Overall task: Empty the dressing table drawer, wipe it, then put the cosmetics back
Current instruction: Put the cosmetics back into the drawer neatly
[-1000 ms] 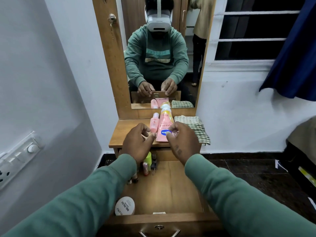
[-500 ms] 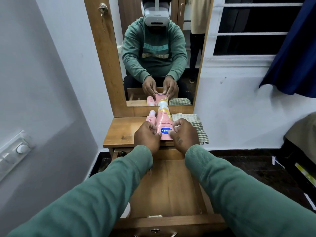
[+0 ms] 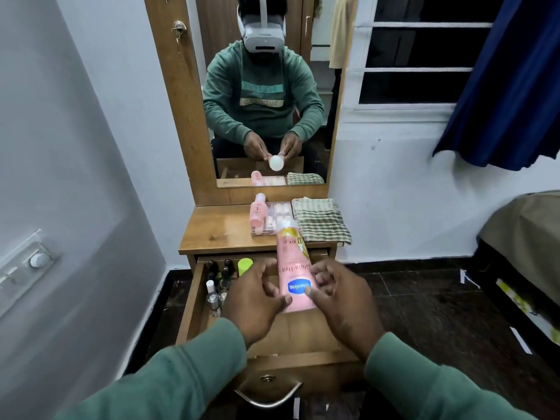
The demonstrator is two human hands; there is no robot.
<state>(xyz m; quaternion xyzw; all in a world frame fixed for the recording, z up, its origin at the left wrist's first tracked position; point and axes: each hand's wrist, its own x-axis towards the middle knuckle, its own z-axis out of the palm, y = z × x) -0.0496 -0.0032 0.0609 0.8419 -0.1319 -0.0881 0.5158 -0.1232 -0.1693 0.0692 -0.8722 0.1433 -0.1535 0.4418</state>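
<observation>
A pink lotion tube (image 3: pixel 293 265) with a white cap hangs above the open wooden drawer (image 3: pixel 194 301), cap pointing away from me. My left hand (image 3: pixel 254 298) and my right hand (image 3: pixel 342 298) both grip its lower end. Inside the drawer, at its far left, stand several nail polish bottles (image 3: pixel 216 286) and a green-capped bottle (image 3: pixel 245 266). On the dressing table top (image 3: pixel 212 231) lie a small pink bottle (image 3: pixel 257 212), a clear box of press-on nails (image 3: pixel 274 218) and a folded checked cloth (image 3: pixel 319 219).
A mirror (image 3: pixel 266 95) rises behind the table top. A grey wall with a switch panel (image 3: pixel 27 265) is on the left. A bed edge (image 3: pixel 527 262) and blue curtain (image 3: pixel 509 80) are on the right. The floor is dark tile.
Both hands closed on the lotion tube on the table top, lifted it and drew it back over the drawer. The clear box beneath it is now uncovered.
</observation>
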